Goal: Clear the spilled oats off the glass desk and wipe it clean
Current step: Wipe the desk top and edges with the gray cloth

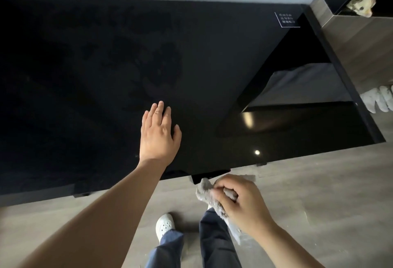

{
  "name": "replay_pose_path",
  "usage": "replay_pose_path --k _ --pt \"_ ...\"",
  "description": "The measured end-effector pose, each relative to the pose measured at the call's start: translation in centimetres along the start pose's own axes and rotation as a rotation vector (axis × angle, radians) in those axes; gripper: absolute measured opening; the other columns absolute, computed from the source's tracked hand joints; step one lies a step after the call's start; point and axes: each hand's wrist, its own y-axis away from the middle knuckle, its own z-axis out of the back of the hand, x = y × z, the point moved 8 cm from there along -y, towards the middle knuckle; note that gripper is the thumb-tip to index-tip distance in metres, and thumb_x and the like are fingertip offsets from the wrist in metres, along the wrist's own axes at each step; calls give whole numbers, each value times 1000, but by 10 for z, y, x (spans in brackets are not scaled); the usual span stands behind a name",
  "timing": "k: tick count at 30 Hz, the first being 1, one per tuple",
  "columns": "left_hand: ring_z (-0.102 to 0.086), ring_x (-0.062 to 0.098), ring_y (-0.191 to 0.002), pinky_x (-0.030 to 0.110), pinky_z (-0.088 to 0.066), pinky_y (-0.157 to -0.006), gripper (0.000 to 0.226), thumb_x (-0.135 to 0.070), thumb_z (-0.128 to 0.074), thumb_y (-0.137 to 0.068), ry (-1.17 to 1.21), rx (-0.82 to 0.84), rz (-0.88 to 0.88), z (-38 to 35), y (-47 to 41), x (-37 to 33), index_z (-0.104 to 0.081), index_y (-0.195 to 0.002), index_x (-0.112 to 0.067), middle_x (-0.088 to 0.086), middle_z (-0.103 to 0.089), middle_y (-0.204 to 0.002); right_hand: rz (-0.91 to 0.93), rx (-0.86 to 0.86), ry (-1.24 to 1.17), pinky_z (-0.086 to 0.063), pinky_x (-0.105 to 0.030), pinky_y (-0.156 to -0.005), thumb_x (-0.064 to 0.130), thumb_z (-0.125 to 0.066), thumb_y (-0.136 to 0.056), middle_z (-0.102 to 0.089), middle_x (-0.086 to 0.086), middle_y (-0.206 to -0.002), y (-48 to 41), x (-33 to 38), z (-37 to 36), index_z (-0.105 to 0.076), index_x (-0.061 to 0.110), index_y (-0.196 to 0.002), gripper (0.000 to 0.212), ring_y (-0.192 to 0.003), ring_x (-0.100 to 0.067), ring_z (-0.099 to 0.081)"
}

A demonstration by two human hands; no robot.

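Lower right of the frame: right hand (240, 201) closed around a crumpled grey cloth (207, 191), held over the floor (308, 193) just off the near edge of the black glass surface (85, 76). Centre: left hand (158, 133) open, fingers together, palm down on the glass. No oats discernible on the dark top; faint smears in the middle. Small sign (287, 19) at upper right.

small sign (287, 19) on desk (106, 65), text perhaps Chinese, unreadable
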Motion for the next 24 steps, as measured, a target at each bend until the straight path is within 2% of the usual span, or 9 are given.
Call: replay_pose_path --k 2,5,9,13,17,20,24 --pt "-17 27 -147 38 -9 -121 51 -30 -44 -98 0 6 -2 1 0 0 -41 -142 -5 13 -28 -156 -62 -118 -98 -45 -21 -58 26 -63 -84 -62 11 -66 -4 3 12 -65 21 -72 13 -66 -12 -61" --pt "-20 28 -146 40 -12 -121 51 -28 -48 -96 39 26 9 2 -1 2 -44 -141 -4 14 -30 -154 -22 -201 -126 -49 -23 -65 30 -62 -86 -64 14 -75 -22 20 24 -67 20 -78 14 -75 -12 -64" --pt "-23 25 -145 36 -17 -119 51 -25 -56 -93 128 97 44 10 -7 5 -47 -140 -6 10 -32 -154 -5 -304 -116 -47 -14 -69 21 -65 -89 -66 13 -82 -45 28 42 -69 16 -86 7 -82 -7 -64" --pt "-39 24 -135 34 -34 -110 47 -21 -58 -92 180 132 60 31 -19 16 -51 -137 -9 4 -45 -145 -91 -344 -163 -43 -9 -65 21 -65 -90 -66 9 -77 -73 25 64 -68 18 -84 8 -78 -6 -62" --pt "-50 31 -121 34 -39 -101 42 -17 -60 -90 137 77 85 48 -46 29 -57 -130 -5 9 -57 -130 -97 -357 -169 -43 -8 -68 23 -63 -91 -66 10 -81 -114 31 84 -67 22 -84 7 -82 -1 -61" --pt "-47 34 -122 40 -38 -103 45 -20 -61 -89 75 35 112 53 -78 39 -55 -131 -3 11 -55 -133 -91 -338 -160 -42 -7 -67 26 -62 -92 -66 9 -81 -157 33 90 -66 23 -83 10 -80 -1 -60" --pt "-34 31 -137 43 -28 -114 56 -29 -58 -92 -22 9 140 50 -125 60 -45 -140 -3 12 -42 -146 -54 -327 -160 -41 -9 -64 27 -61 -92 -65 8 -77 -218 34 94 -65 23 -80 13 -75 -4 -60"
